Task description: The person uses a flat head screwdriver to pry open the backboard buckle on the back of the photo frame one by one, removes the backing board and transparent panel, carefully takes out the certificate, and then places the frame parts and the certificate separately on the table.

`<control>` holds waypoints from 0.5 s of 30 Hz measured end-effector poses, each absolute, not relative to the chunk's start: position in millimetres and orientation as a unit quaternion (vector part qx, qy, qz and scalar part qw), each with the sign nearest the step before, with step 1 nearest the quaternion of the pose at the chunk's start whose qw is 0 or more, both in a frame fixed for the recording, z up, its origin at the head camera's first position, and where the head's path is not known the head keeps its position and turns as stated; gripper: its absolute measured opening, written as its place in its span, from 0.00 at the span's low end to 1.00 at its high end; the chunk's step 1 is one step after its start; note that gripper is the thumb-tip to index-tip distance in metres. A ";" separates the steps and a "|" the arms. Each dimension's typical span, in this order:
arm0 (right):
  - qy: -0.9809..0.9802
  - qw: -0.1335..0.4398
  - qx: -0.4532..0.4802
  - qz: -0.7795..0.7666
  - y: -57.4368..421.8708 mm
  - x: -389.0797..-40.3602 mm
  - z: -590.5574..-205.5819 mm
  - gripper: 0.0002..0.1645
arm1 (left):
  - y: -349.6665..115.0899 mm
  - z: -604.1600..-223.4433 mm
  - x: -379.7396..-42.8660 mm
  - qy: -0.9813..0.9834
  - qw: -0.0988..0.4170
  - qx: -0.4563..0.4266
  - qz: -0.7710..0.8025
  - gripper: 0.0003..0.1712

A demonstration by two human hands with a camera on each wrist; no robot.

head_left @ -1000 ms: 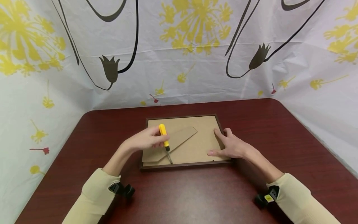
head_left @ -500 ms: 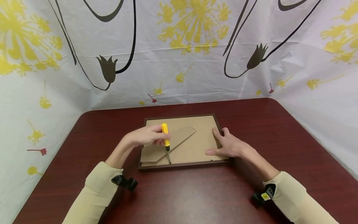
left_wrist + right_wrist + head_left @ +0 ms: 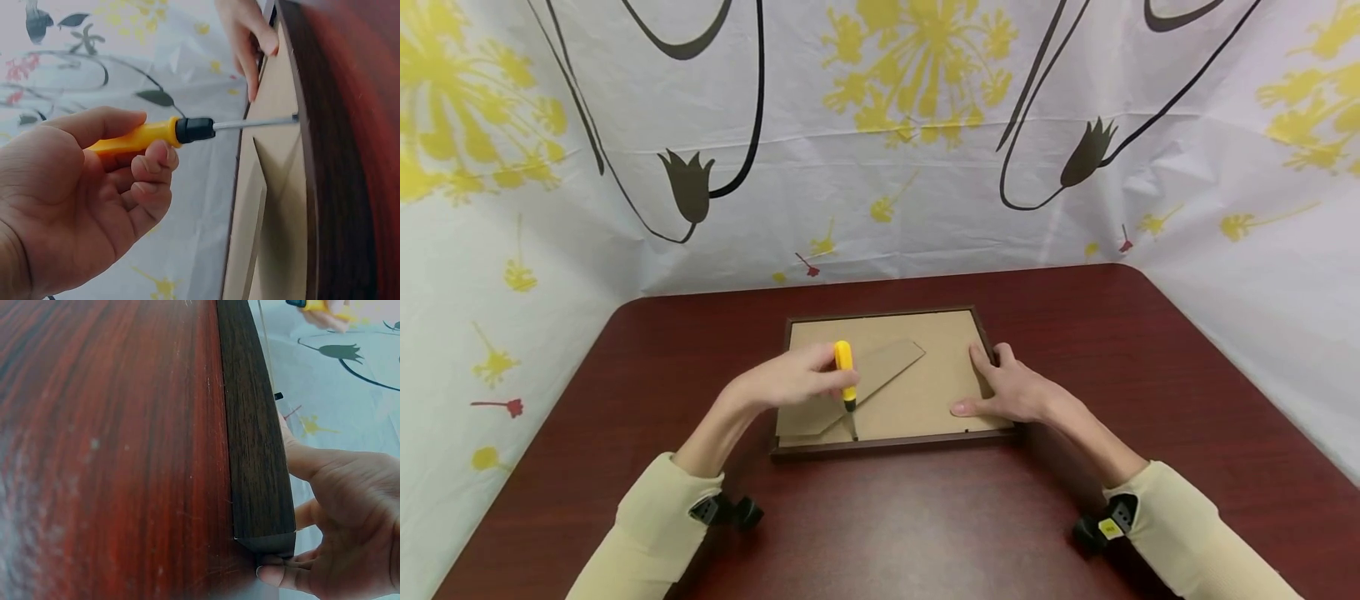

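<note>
A picture frame (image 3: 887, 442) with a dark wood edge lies face down, its tan backing board (image 3: 917, 400) upward. My left hand (image 3: 790, 379) grips a screwdriver (image 3: 844, 367) by its yellow handle. In the left wrist view the metal shaft (image 3: 256, 123) reaches a small dark tab at the inner edge of the frame's near side. A cardboard stand flap (image 3: 880, 371) slants across the backing, partly behind the left hand. My right hand (image 3: 1015, 390) holds the frame's right end, thumb on the backing and other fingers at the outer side, as the right wrist view shows.
The frame lies on a dark red wooden table (image 3: 910, 517). A white sheet (image 3: 820, 192) with flower prints hangs behind and at both sides. Another small dark tab (image 3: 279, 396) stands at the frame's near edge, close to the right thumb.
The screwdriver handle has dipped slightly and the left hand has shifted a little with it, the tip staying at the near edge. The right hand keeps its place on the frame.
</note>
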State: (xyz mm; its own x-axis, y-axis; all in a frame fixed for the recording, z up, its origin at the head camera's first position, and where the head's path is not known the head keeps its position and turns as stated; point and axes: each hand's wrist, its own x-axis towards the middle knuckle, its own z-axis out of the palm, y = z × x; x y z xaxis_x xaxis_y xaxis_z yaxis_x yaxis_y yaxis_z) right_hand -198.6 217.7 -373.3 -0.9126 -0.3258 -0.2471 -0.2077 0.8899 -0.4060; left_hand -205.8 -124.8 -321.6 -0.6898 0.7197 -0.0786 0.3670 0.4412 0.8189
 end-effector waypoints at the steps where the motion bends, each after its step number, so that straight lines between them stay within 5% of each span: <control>1: 0.959 0.157 -0.140 -0.189 217.5 -198.4 -373.1 0.70 | -124.8 -320.4 -200.9 0.830 0.200 0.336 0.398 0.10; 9: 0.957 0.161 -0.148 -0.191 215.3 -198.7 -371.0 0.70 | -125.3 -315.4 -172.3 0.841 0.114 0.410 0.336 0.08; 15: 0.956 0.168 -0.147 -0.189 213.8 -199.6 -370.3 0.70 | -131.9 -323.1 -190.8 0.846 0.174 0.320 0.388 0.10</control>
State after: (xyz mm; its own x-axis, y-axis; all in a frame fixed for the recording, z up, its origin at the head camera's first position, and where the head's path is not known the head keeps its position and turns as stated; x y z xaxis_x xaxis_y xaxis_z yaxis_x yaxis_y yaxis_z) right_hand -199.6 213.8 -370.3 -0.9009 -0.3438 -0.2651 -0.2171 0.8855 -0.4108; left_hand -190.8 -131.9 -323.1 -0.7341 0.6774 -0.0468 0.4064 0.4936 0.7689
